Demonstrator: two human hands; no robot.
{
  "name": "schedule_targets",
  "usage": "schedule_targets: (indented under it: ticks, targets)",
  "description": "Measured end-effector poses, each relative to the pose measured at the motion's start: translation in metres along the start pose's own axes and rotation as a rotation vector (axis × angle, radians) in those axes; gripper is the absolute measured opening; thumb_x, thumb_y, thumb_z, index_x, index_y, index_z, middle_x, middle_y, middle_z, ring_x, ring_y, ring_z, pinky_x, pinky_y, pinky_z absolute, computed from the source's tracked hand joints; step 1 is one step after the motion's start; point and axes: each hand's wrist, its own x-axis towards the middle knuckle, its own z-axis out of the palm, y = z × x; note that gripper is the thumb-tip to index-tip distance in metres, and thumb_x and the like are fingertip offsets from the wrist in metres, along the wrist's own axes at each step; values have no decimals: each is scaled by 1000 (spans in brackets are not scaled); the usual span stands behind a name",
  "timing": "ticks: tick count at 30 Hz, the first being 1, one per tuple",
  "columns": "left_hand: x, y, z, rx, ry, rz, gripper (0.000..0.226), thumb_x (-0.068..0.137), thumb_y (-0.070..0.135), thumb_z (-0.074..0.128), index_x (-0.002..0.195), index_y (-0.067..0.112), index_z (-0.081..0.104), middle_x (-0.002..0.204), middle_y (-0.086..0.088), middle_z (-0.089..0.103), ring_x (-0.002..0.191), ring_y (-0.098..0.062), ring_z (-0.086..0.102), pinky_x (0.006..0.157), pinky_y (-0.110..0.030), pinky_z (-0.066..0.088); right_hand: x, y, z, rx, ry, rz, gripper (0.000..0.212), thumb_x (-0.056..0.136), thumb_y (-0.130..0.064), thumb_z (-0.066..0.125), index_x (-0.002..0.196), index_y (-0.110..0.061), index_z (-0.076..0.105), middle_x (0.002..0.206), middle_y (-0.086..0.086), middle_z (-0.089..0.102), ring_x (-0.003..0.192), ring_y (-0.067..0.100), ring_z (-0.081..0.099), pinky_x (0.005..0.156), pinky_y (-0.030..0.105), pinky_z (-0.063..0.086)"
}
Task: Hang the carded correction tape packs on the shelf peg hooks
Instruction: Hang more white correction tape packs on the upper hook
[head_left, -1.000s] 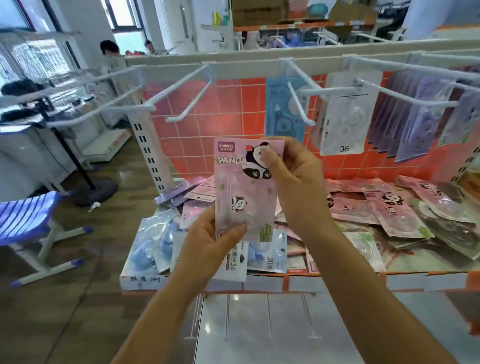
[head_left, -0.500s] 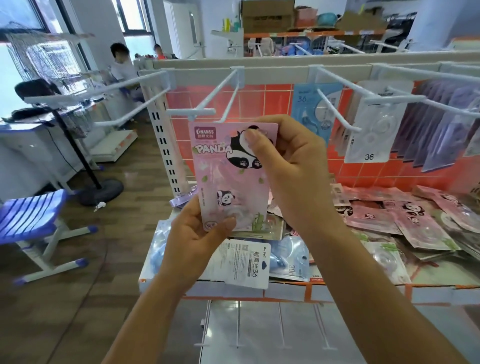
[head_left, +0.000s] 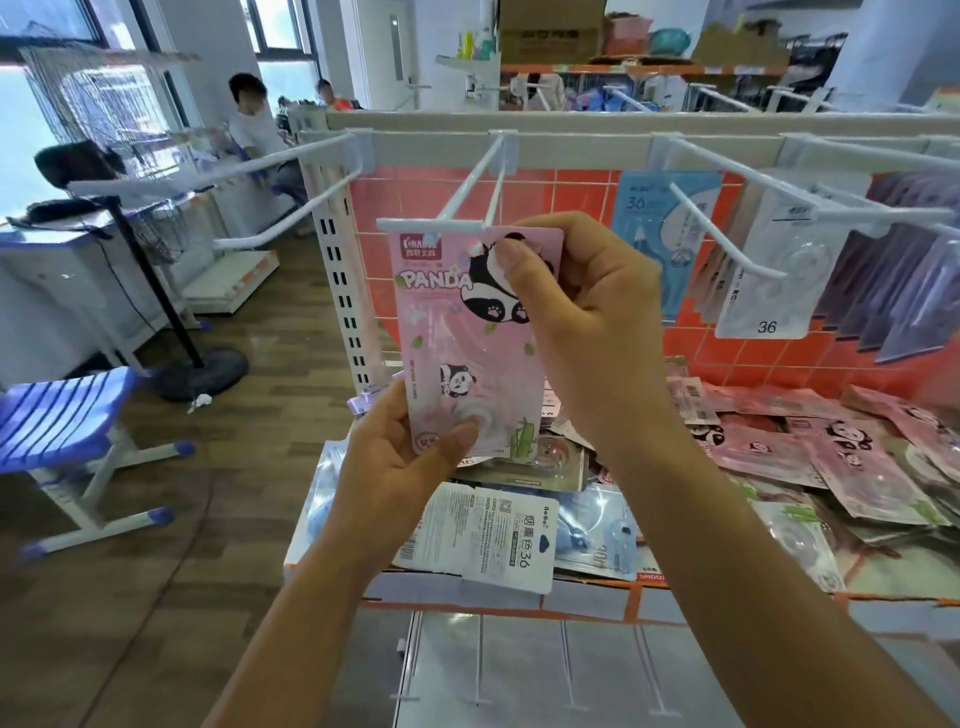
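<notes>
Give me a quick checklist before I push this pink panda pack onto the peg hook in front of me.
1. Top edge of the pink panda pack pinched by right hand: ok.
2. Bottom edge held by left hand: ok.
3. Pack top level with the front end of the peg hook: ok.
4. Hang hole lined up with the hook's tip: cannot tell, hidden.
5. Hook carries no other packs: ok.

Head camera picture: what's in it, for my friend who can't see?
A person's right hand pinches the top and left hand holds the bottom of a pink panda pack, held at the front of a white peg hook. More packs lie piled on the shelf below.
</notes>
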Motion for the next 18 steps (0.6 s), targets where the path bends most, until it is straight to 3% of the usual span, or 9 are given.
schedule_targets:
  ticks: [3, 6, 8, 11, 12, 14, 16, 18]
  targets:
    - [7, -4, -1, 42, -5, -34, 23, 75, 29, 74, 97, 27, 66, 98, -8, 71, 94, -21, 69, 82, -27, 55, 7, 10, 2, -42, -5, 47, 10, 90, -10, 62, 86, -19, 65, 74, -4, 66, 70, 8, 65, 56, 20, 51]
    - [28, -10, 0, 124, -45, -87, 29, 77, 33, 72, 101, 21, 62, 100, -10, 70, 95, -27, 68, 82, -37, 58, 23, 30, 2, -119, 17, 86, 10, 90, -16, 63, 84, -23, 64, 78, -1, 68, 77, 20, 68, 62, 34, 57]
    - [56, -14, -1, 275, -139, -91, 30, 85, 38, 67, 105, 16, 58, 105, -15, 67, 96, -34, 65, 82, -47, 57, 44, 48, 3, -194, 60, 89, 4, 88, -19, 65, 85, -18, 66, 77, -1, 67, 76, 23, 66, 65, 44, 56]
    - [107, -24, 1, 515, -209, -82, 16, 92, 42, 57, 101, 28, 56, 103, -12, 65, 93, -38, 63, 83, -53, 54, 81, 74, 6, -326, 111, 111, 11, 87, -23, 66, 80, -15, 65, 68, -10, 58, 70, 19, 61, 67, 45, 55]
    - [125, -29, 1, 583, -188, -95, 17, 93, 41, 56, 103, 27, 57, 101, -6, 63, 91, -34, 63, 86, -51, 54, 94, 82, 8, -371, 116, 132, 13, 87, -24, 65, 77, -17, 62, 66, -13, 55, 69, 16, 59, 69, 44, 55]
    - [160, -38, 2, 682, -136, -154, 39, 95, 41, 55, 122, 13, 55, 104, 0, 56, 92, -23, 57, 84, -38, 51, 119, 98, 9, -464, 108, 189, 17, 88, -28, 64, 75, -18, 59, 67, -10, 57, 72, 19, 63, 71, 40, 54]
    - [186, -44, 6, 782, -143, -205, 52, 96, 41, 51, 134, 4, 47, 107, -2, 49, 95, -18, 47, 71, -23, 43, 139, 111, 10, -519, 87, 231, 18, 89, -31, 62, 78, -17, 63, 78, 2, 68, 78, 25, 68, 72, 40, 55]
    - [202, -43, 9, 850, -149, -226, 50, 99, 37, 48, 134, 1, 47, 111, -9, 50, 98, -16, 44, 74, -22, 41, 153, 120, 10, -567, 72, 267, 17, 90, -34, 60, 83, -20, 67, 89, 7, 72, 82, 26, 69, 76, 40, 55]
